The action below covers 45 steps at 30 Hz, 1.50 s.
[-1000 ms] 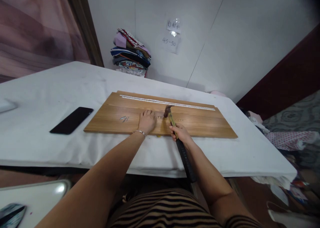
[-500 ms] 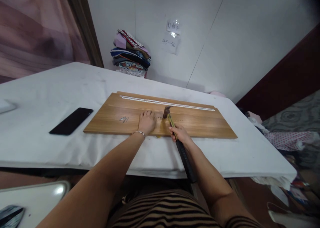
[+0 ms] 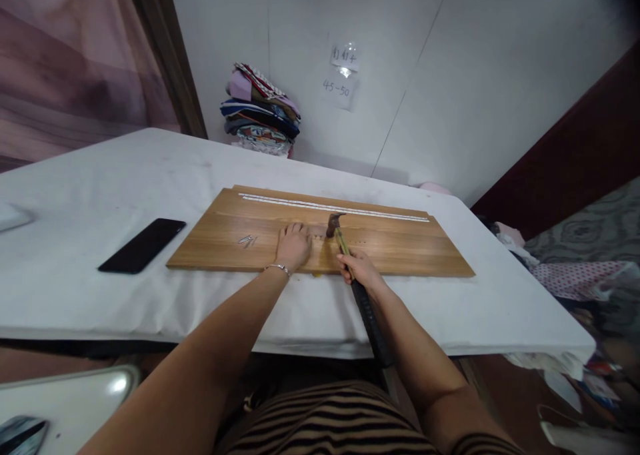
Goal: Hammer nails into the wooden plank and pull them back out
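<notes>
In the head view my right hand (image 3: 361,268) is closed round the yellow neck of a claw hammer (image 3: 341,240), its black grip running back under my forearm. The rusty hammer head is low over a brown wooden board (image 3: 415,248); whether it touches cannot be told. My left hand (image 3: 295,243) rests on the board to the left of the hammer head, fingers laid on the wood. A short row of small nails or holes shows between hand and hammer, and another row of dots lies to the right. Several loose nails (image 3: 247,240) lie left of my left hand.
Two white strips (image 3: 330,206) run along the board's far part. A black phone (image 3: 143,245) lies left of the board on the white-covered table (image 3: 210,302). Folded clothes (image 3: 263,112) are stacked at the wall. A white stool-like surface (image 3: 75,395) stands at lower left.
The whole view has shifted very slightly. Both hands and the hammer keep almost the same place on the board.
</notes>
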Tool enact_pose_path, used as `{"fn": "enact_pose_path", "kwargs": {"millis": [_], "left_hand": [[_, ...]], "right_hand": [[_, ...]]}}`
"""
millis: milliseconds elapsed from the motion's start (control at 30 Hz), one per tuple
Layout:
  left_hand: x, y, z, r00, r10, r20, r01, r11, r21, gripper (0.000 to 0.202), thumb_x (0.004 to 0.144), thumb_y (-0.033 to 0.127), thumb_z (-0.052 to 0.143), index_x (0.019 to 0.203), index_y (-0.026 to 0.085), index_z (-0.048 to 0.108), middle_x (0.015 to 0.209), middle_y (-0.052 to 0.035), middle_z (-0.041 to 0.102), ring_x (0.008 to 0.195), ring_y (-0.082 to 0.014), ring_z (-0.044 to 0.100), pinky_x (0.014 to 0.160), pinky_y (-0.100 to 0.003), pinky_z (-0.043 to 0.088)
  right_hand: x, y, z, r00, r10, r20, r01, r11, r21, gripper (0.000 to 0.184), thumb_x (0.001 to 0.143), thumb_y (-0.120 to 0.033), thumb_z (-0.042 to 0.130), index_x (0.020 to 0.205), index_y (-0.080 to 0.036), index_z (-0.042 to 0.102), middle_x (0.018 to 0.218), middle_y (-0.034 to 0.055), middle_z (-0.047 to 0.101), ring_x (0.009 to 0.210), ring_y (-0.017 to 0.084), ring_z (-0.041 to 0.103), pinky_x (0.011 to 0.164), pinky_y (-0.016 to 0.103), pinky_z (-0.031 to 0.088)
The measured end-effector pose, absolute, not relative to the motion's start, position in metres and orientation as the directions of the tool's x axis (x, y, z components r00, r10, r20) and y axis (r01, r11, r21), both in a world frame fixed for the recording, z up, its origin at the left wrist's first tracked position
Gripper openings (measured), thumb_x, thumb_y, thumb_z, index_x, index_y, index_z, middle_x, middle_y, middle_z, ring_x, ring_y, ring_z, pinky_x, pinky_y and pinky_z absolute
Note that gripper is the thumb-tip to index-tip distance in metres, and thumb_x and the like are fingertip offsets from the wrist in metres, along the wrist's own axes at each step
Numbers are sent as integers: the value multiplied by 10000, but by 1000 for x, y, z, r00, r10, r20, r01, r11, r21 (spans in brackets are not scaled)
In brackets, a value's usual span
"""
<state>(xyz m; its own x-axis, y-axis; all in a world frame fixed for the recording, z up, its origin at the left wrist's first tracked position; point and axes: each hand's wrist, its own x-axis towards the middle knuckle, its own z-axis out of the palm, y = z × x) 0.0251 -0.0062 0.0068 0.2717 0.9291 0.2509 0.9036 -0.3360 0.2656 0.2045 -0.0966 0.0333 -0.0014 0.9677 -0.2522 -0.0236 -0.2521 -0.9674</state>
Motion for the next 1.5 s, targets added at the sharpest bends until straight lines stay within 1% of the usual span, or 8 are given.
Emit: {"fn": "enact_pose_path", "kwargs": {"millis": [133, 267, 500, 700, 833, 1067, 1300, 1500], "left_hand": [[24, -5, 5, 279, 929, 245, 906, -339, 254, 418, 994, 204, 359, 1257, 153, 679, 1398, -187, 644, 1318, -324, 555, 1107, -484, 387], [23, -5, 5, 283, 928, 241, 908, -340, 244, 419, 995, 199, 350, 1258, 160, 675, 1390, -181, 647, 1312, -319, 557, 1098, -475, 390], [23, -6, 5, 281, 927, 248, 908, -340, 243, 420, 996, 202, 358, 1264, 162, 678, 1395, -179, 648, 1312, -314, 559, 1099, -472, 397], [22, -3, 1, 282, 924, 259, 907, -345, 243, 429, 977, 183, 376, 1273, 160, 685, 1398, -187, 647, 1315, -317, 558, 1106, -485, 399], [21, -2, -2, 286, 923, 258, 908, -347, 236, 432, 975, 173, 370, 1275, 152, 680, 1396, -179, 651, 1316, -319, 557, 1101, -484, 399], [22, -1, -4, 285, 915, 287, 907, -354, 227, 404, 979, 186, 387, 1237, 155, 696, 1374, -182, 663, 1296, -319, 571, 1090, -482, 411], [22, -2, 0, 284, 924, 256, 914, -342, 221, 404, 988, 189, 387, 1257, 145, 685, 1399, -179, 653, 1310, -318, 568, 1092, -468, 408], [22, -3, 2, 289, 927, 239, 915, -341, 216, 420, 994, 189, 365, 1267, 130, 678, 1412, -188, 641, 1318, -322, 558, 1099, -474, 397]], "right_hand": [[204, -96, 35, -16, 963, -267, -18, -268, -963, 247, 709, -377, 705, 789, -234, 520, 486, -101, 473, 351, 75, 375, 365, 221, 290], [204, -96, 35, -11, 963, -268, -9, -268, -963, 235, 720, -374, 685, 748, -235, 497, 471, -97, 458, 360, 75, 374, 371, 221, 295], [203, -96, 35, -1, 962, -274, -16, -274, -962, 223, 711, -361, 677, 815, -227, 532, 495, -102, 475, 365, 76, 378, 371, 217, 298], [204, -95, 37, -20, 958, -286, -29, -286, -958, 233, 708, -367, 678, 772, -234, 497, 490, -104, 465, 358, 73, 372, 364, 219, 299], [204, -96, 37, -30, 965, -260, -35, -261, -965, 205, 708, -350, 658, 796, -229, 518, 494, -103, 469, 361, 77, 384, 364, 215, 292], [204, -95, 39, -20, 957, -288, -9, -289, -957, 161, 731, -325, 629, 776, -230, 507, 478, -98, 469, 354, 80, 380, 366, 220, 296], [205, -94, 33, -44, 959, -280, 10, -279, -960, 254, 725, -388, 670, 705, -239, 465, 452, -107, 426, 354, 74, 379, 373, 216, 297], [204, -94, 35, -36, 961, -275, 11, -274, -962, 172, 740, -340, 631, 767, -236, 498, 468, -98, 464, 358, 82, 380, 372, 217, 288]]}}
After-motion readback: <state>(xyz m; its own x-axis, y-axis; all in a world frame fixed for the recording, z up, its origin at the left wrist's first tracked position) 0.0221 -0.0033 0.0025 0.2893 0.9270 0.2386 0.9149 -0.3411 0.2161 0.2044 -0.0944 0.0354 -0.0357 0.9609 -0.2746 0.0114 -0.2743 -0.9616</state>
